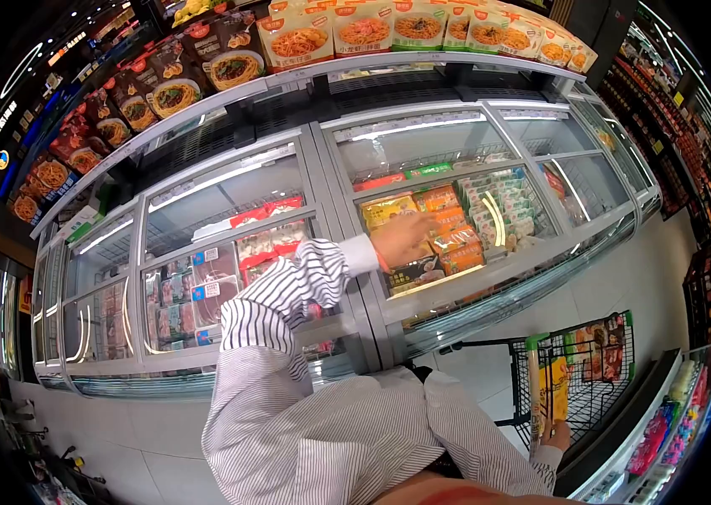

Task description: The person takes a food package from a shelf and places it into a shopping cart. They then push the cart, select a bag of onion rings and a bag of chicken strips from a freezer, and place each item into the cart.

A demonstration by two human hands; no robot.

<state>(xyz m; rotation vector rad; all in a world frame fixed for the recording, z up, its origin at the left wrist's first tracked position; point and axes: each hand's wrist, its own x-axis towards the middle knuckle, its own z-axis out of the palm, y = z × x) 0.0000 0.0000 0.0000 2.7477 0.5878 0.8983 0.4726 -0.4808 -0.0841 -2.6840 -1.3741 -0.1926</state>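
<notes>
My left hand (pixel 406 240), in a white cuff and striped sleeve, reaches over a freezer chest, fingers stretched out and holding nothing. It overlaps orange food packets (pixel 455 236) in this view, with a yellow packet (pixel 391 209) just behind it and a dark packet (pixel 416 274) below. Green-and-white packets (pixel 503 206) lie to its right, under the glass. At the lower right, my right hand (pixel 555 435) is closed around the near end of the shopping cart's handle (pixel 534 379), beside a yellow panel (pixel 554 387); its fingers are partly hidden.
Packaged goods (pixel 601 349) show inside the black wire shopping cart (pixel 578 412). Glass-topped freezer compartments extend left, with red-and-white bags (pixel 271 244) and trays of meat (pixel 217 290). Noodle packages (pixel 297 38) line the shelf (pixel 322 77) above. More goods (pixel 667 421) stand at right.
</notes>
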